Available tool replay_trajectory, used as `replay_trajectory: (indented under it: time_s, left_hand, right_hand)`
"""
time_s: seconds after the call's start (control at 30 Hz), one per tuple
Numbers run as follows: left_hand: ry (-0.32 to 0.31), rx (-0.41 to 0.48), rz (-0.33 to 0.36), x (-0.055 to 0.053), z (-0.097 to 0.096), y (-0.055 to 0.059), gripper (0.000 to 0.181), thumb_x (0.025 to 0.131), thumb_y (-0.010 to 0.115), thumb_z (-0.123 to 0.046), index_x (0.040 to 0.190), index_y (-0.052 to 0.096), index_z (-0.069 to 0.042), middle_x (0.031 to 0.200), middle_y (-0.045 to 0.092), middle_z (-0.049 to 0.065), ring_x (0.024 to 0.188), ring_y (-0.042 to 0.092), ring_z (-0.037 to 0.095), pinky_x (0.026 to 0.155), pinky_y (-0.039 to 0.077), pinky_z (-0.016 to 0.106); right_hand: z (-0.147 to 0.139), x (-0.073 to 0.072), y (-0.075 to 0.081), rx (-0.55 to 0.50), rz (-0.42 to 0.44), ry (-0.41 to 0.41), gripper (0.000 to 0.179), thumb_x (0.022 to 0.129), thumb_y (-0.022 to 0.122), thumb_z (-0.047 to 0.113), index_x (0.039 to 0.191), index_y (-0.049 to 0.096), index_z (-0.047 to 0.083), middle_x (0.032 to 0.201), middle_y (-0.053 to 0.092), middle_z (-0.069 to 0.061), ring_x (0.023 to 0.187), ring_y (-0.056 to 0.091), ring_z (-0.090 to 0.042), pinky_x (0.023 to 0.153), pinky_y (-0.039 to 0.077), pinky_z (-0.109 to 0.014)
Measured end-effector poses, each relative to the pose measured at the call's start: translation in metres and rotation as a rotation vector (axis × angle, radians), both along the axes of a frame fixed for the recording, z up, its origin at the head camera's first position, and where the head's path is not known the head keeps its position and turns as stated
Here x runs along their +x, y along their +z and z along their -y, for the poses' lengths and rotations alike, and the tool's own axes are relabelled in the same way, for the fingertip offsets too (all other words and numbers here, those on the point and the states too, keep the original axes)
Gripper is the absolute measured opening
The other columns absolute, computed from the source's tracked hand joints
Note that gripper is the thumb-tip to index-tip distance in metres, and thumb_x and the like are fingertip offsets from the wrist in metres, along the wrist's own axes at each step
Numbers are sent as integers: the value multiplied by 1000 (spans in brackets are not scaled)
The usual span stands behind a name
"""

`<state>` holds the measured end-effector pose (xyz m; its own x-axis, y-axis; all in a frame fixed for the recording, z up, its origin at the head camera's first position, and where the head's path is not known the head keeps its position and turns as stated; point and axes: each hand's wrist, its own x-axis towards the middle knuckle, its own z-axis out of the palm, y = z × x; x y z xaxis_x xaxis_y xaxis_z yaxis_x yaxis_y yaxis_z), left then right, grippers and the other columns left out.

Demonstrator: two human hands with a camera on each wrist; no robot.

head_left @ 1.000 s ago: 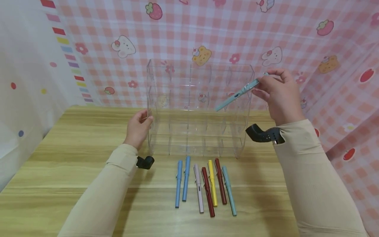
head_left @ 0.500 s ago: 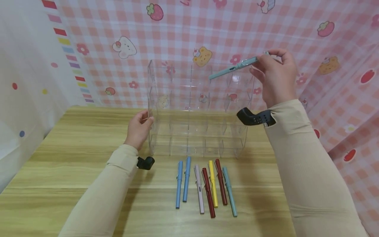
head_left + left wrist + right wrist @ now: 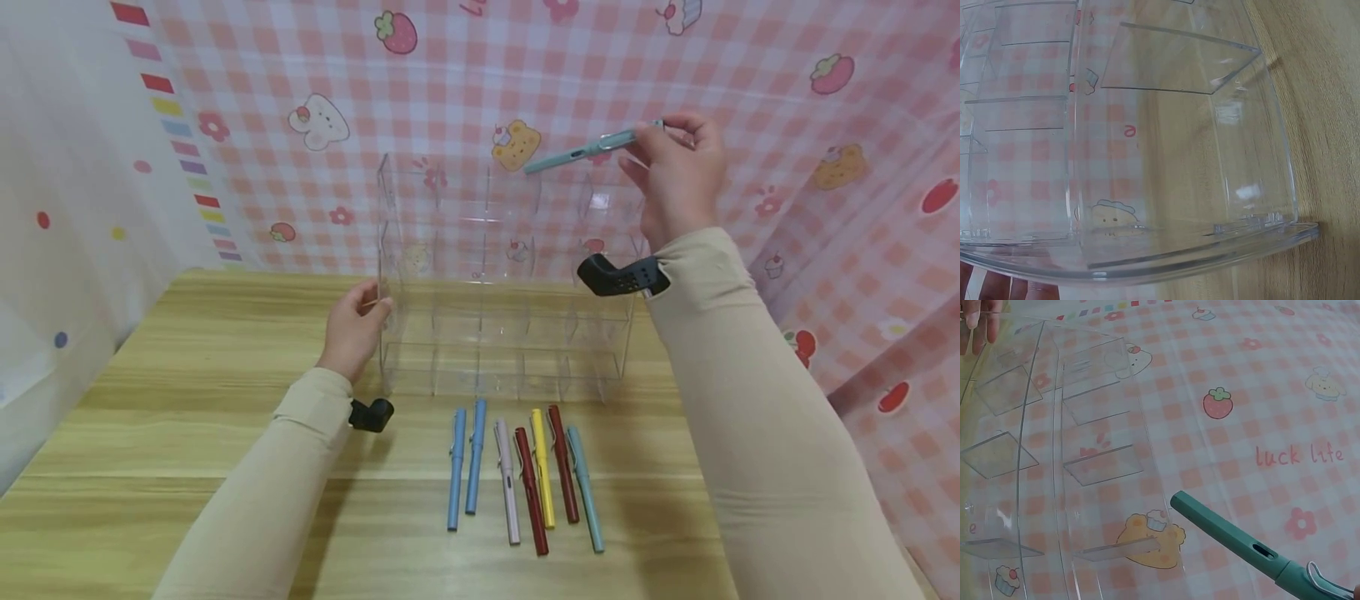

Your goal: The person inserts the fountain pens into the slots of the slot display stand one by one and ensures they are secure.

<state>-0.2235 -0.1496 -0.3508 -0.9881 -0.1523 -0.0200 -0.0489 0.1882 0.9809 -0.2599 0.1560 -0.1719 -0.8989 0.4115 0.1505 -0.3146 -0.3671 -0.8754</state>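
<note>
A teal fountain pen [image 3: 579, 154], capped, is pinched near its clip end between the thumb and fingers of my right hand [image 3: 684, 179]. It slants slightly, its free end pointing left just over the top edge of a clear acrylic rack [image 3: 478, 368]. In the right wrist view the same pen [image 3: 1229, 534] shows its slot and wire clip. My left hand [image 3: 352, 333] holds the rack's left side panel, thumb at the front edge. Fingers [image 3: 997, 284] of that hand show below the panel in the left wrist view. The rack stands upright with several compartments.
In front of the rack lie several capped pens: two blue pens [image 3: 456, 471], a lilac pen [image 3: 507, 483], two dark red pens [image 3: 531, 492], a yellow pen [image 3: 543, 471] and a teal pen [image 3: 587, 492]. A pink checked cloth [image 3: 285, 50] hangs behind the wooden table [image 3: 187, 400].
My right hand has risen and moved left with the teal pen, which has swung closer to level, from in front of the rack to its top. My left hand stays at the side panel.
</note>
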Motion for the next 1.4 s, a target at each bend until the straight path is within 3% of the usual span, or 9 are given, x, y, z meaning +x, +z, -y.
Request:
replay_trajectory:
  time_s: [0.6,0.93,1.17,1.4]
  left_hand:
    - [0,-1,0,0,0,-2,49,100,51,-14,146,38,-3,142,47,16,126,47,26,102,44,38]
    - [2,7,-18,-1,-1,-2,46,99,52,-12,144,42,-3,139,50,16,123,49,26,101,45,38]
    - [0,6,-16,-1,0,-1,46,99,51,-12,144,42,-3,139,50,16,123,48,26,100,45,38]
    - [-4,1,-8,-1,0,-1,48,99,52,-14,144,41,-4,139,49,15,123,48,26,99,46,38]
  right_hand:
    - [25,-15,-10,143,74,35,22,87,65,-3,101,54,9,99,51,-5,82,65,-16,84,55,-32]
    - [31,-20,-22,161,66,58,21,86,67,-4,96,54,9,95,51,-4,81,62,-13,73,57,-26]
    - [31,-23,-25,194,82,58,23,86,67,-4,98,54,10,95,51,-3,82,61,-13,87,55,-35]
    - [32,-25,-27,241,111,66,21,88,67,0,101,54,12,97,52,-2,88,60,-13,88,54,-34]
